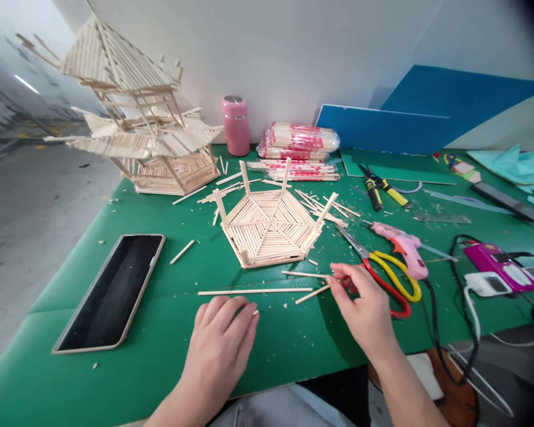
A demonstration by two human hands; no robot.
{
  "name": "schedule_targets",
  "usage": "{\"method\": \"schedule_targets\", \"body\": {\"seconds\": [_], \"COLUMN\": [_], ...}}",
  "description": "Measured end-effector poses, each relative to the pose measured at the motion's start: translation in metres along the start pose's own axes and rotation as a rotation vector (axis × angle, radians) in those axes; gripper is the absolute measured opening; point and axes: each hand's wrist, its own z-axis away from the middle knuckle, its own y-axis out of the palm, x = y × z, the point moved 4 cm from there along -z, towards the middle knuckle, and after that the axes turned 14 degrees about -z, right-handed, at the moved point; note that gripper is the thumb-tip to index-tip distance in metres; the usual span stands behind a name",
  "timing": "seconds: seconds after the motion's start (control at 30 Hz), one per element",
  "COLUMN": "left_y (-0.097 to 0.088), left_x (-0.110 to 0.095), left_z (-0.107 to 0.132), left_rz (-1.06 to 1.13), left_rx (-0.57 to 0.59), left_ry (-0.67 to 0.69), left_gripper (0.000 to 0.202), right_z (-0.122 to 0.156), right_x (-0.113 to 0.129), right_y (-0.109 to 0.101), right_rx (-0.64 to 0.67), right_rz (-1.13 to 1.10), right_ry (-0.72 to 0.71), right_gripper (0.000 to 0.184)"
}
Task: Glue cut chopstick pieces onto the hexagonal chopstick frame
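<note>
My left hand (225,338) lies on the green mat (160,332) with its fingers curled over a tiny stick piece just below a long thin wooden stick (253,291). My right hand (360,305) pinches the end of a short wooden stick (305,274) beside another short stick (311,294). Just beyond them sits a hexagonal stick base (269,228) with upright posts. Red-and-yellow scissors (382,270) lie next to my right hand.
A tall stick pagoda model (137,124) stands at the back left, a phone (113,290) at the front left. A pink bottle (235,124), packs of sticks (298,142), pliers (382,190), a pink glue gun (404,243), cables and a power strip (502,276) fill the right side.
</note>
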Motion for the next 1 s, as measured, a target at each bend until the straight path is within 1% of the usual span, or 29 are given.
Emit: {"method": "schedule_targets", "body": {"seconds": [0.17, 0.37, 0.43, 0.53, 0.6, 0.7, 0.8, 0.9, 1.0], "left_y": [0.001, 0.001, 0.004, 0.010, 0.012, 0.012, 0.009, 0.006, 0.004], "left_x": [0.004, 0.010, 0.008, 0.002, 0.000, 0.002, 0.005, 0.003, -0.004], "left_z": [0.000, -0.002, -0.005, -0.013, -0.017, -0.020, -0.017, -0.011, -0.006], "left_rz": [-0.045, -0.092, -0.110, -0.136, -0.141, -0.108, -0.045, -0.061, -0.171], "left_rx": [0.031, 0.048, 0.082, 0.168, 0.213, 0.257, 0.286, 0.262, 0.197], "left_ry": [-0.015, 0.015, 0.054, 0.154, 0.197, 0.175, 0.144, 0.176, 0.274], "left_gripper": [0.018, 0.022, 0.022, 0.022, 0.021, 0.022, 0.027, 0.028, 0.027], "right_z": [-0.001, 0.003, 0.004, 0.003, 0.002, 0.002, 0.004, 0.006, 0.008], "right_x": [0.002, -0.002, -0.004, -0.007, -0.008, -0.006, -0.002, 0.003, 0.009], "right_y": [0.011, 0.009, 0.005, 0.000, -0.004, -0.006, -0.003, 0.004, 0.014], "right_rx": [0.058, 0.154, 0.150, 0.119, 0.100, 0.098, 0.124, 0.152, 0.190], "right_rz": [-0.024, 0.004, 0.051, 0.121, 0.140, 0.120, 0.060, 0.007, -0.035], "right_ry": [0.004, -0.020, -0.044, -0.059, -0.057, -0.061, -0.077, -0.073, -0.064], "right_gripper": [0.015, 0.016, 0.017, 0.017, 0.017, 0.017, 0.017, 0.016, 0.017]}}
